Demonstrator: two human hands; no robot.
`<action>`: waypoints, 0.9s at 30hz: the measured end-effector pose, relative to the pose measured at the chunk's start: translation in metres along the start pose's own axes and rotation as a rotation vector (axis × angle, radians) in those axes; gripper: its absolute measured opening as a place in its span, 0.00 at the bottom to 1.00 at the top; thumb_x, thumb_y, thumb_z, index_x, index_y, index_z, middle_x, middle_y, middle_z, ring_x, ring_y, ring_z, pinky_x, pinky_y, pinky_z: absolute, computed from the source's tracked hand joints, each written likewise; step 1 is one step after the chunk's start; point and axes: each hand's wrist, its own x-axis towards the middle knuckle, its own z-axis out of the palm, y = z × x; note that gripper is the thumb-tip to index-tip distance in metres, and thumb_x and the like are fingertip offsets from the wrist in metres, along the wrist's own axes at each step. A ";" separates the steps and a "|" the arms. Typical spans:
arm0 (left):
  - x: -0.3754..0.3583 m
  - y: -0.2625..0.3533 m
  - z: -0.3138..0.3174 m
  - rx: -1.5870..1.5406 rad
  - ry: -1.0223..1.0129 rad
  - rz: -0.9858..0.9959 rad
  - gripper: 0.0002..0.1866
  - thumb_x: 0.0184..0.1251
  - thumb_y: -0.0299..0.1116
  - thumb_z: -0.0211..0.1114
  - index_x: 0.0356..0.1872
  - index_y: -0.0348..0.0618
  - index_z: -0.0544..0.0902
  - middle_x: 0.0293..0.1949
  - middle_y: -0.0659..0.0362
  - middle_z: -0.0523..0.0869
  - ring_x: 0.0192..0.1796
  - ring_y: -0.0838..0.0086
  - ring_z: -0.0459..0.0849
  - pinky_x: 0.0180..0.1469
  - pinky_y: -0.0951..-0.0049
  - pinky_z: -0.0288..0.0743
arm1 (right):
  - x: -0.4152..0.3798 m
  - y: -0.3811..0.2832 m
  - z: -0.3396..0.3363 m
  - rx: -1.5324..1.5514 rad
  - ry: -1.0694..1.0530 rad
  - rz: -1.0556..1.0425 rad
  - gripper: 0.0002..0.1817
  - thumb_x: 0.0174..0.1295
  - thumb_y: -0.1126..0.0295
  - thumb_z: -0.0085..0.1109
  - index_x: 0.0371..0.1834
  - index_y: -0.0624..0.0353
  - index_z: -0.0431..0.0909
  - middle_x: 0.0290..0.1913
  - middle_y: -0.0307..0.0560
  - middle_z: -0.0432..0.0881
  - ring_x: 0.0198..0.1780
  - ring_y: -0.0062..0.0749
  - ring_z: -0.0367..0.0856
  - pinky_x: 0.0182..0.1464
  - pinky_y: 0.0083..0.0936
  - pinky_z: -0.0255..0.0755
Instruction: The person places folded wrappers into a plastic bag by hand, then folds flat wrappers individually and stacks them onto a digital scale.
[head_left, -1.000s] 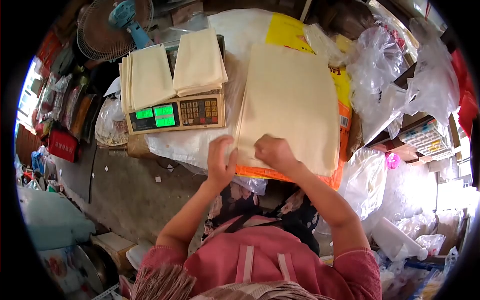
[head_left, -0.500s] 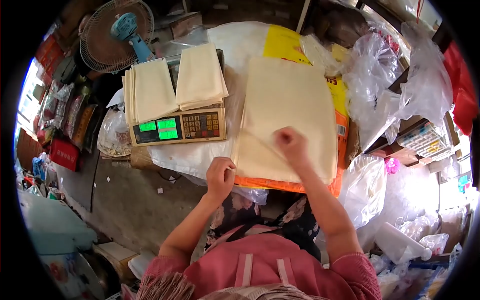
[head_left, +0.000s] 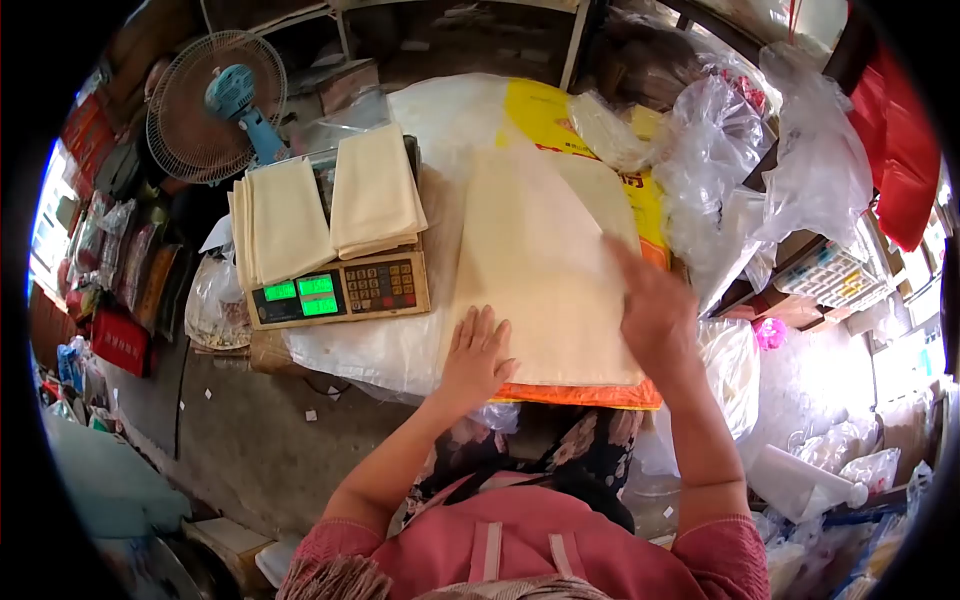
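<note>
A stack of thin, cream-coloured sheets [head_left: 545, 340] lies in front of me on a plastic-covered surface. My left hand [head_left: 478, 360] rests flat on the stack's near left corner, fingers apart. On the right side, my right hand [head_left: 658, 315] is slightly smeared by motion, with its fingertips at the edge of the top cream sheet [head_left: 540, 215]. That sheet's edge runs slantwise from the far end to those fingertips, partly raised off the stack. Left of the stack, folded cream sheets [head_left: 375, 190] lie in two piles on a digital scale [head_left: 340, 290] with lit green displays.
A fan [head_left: 215, 105] stands at the back left. Clear plastic bags [head_left: 715, 150] hang at the right, beside a red bag [head_left: 890, 150]. Under the stack are yellow-and-orange printed sacking [head_left: 650, 215] and white plastic. Packaged goods [head_left: 125, 225] line the far left.
My left hand has gone from closed at the stack's near edge to flat on it. My right hand has moved right, and the top sheet's slanting edge now lies farther up and right.
</note>
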 end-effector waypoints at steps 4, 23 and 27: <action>0.006 -0.003 -0.022 -0.631 0.183 -0.172 0.34 0.58 0.34 0.66 0.66 0.39 0.63 0.68 0.40 0.60 0.70 0.46 0.58 0.70 0.51 0.54 | -0.059 -0.010 0.033 0.119 -0.272 -0.205 0.22 0.56 0.78 0.50 0.56 0.61 0.74 0.43 0.49 0.82 0.33 0.40 0.79 0.36 0.31 0.76; 0.036 -0.035 -0.034 -0.337 0.279 -0.528 0.12 0.66 0.31 0.61 0.46 0.36 0.76 0.32 0.52 0.83 0.33 0.65 0.83 0.38 0.70 0.75 | -0.135 0.102 0.076 0.755 -0.245 0.952 0.20 0.55 0.70 0.64 0.51 0.64 0.75 0.40 0.50 0.84 0.43 0.38 0.83 0.45 0.36 0.73; 0.044 -0.020 -0.024 0.098 0.222 0.067 0.27 0.62 0.38 0.64 0.61 0.44 0.69 0.60 0.48 0.71 0.62 0.55 0.71 0.62 0.54 0.65 | -0.146 0.114 0.133 0.289 -0.180 0.865 0.23 0.54 0.64 0.65 0.52 0.63 0.75 0.37 0.56 0.84 0.41 0.47 0.83 0.43 0.41 0.73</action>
